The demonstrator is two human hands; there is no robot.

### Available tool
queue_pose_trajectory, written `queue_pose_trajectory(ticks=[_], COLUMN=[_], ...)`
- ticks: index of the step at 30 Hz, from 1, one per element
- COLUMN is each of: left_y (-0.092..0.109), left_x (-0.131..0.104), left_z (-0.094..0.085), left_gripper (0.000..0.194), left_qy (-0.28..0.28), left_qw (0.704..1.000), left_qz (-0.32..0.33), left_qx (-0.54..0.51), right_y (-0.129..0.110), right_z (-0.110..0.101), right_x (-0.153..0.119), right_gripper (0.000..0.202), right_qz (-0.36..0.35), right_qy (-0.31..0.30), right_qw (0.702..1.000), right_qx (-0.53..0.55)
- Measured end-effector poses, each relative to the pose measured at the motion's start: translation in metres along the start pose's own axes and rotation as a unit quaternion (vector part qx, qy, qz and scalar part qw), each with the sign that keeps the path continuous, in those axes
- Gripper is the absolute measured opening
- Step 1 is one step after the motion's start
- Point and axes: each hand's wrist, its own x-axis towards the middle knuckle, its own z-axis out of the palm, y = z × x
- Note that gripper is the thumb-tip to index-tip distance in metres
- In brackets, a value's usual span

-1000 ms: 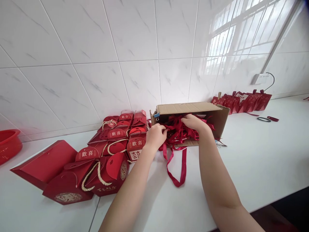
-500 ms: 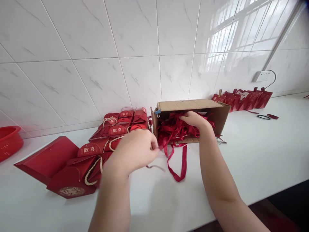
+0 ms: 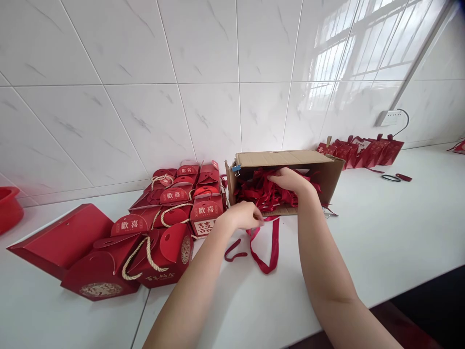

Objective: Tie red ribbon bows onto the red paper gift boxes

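In the head view, my left forearm comes up from the near edge and slants right. My left hand (image 3: 247, 215) is palm down at the near left corner of the cardboard box (image 3: 286, 157), its wrist slightly bent and its fingers curled forward and down by the red ribbons (image 3: 269, 196). I can't tell whether those fingers pinch anything.

My right forearm rises from the near right and leans left, elbow bent. My right hand (image 3: 290, 180) reaches into the open side of the box with its back up, fingers pointing left and touching the heap; I can't tell if they grip it.

The ribbons lie tangled inside the box, which rests with its opening towards me. One ribbon loop (image 3: 272, 259) spills over its near edge onto the white table (image 3: 269, 310). A short dark red strip (image 3: 234, 254) lies bent on the table, just left of that loop and nearer than my left hand.

A blue binder clip (image 3: 236, 169) sits at the box's left edge. Red gift boxes (image 3: 160, 257), some with rope handles, crowd the left side. At the far right, small red bags (image 3: 374, 152) stand along the wall, with a black ring (image 3: 391, 178) nearer.
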Motion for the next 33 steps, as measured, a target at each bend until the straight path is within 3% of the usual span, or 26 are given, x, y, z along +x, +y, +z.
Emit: queue_pose_trajectory(ticks=[3,7,14,18,23,26,33], left_y=[0.0,-0.004,-0.016,-0.018,-0.018,-0.019,-0.024], left_x=[0.016,0.034,0.042,0.044,0.045,0.046,0.049], left_z=[0.018,0.036,0.037,0.039,0.043,0.044,0.045], left_gripper=[0.04,0.043,0.028,0.023,0.03,0.022,0.028], left_qy=[0.019,0.107,0.242,0.259,0.269,0.285,0.321], left_qw=[0.998,0.994,0.969,0.965,0.962,0.957,0.943], left_qz=[0.046,0.02,-0.036,-0.037,-0.033,-0.043,-0.082], left_qx=[-0.028,-0.01,0.018,0.027,0.039,0.042,0.032], right_y=[-0.001,-0.001,0.003,0.004,0.003,0.002,0.004], right_z=[0.0,0.0,0.001,0.001,0.001,0.0,-0.016], right_x=[-0.001,-0.001,0.003,0.003,0.002,-0.001,-0.027], right_gripper=[0.02,0.02,0.022,0.021,0.018,0.019,0.022], right_qz=[0.002,-0.005,-0.018,-0.013,-0.01,-0.004,0.015], right_qy=[0.001,0.011,0.021,0.024,0.02,0.022,0.01], right_qw=[1.0,1.0,1.0,1.0,1.0,1.0,0.999], right_qx=[-0.006,-0.008,0.003,0.004,-0.001,-0.008,-0.041])
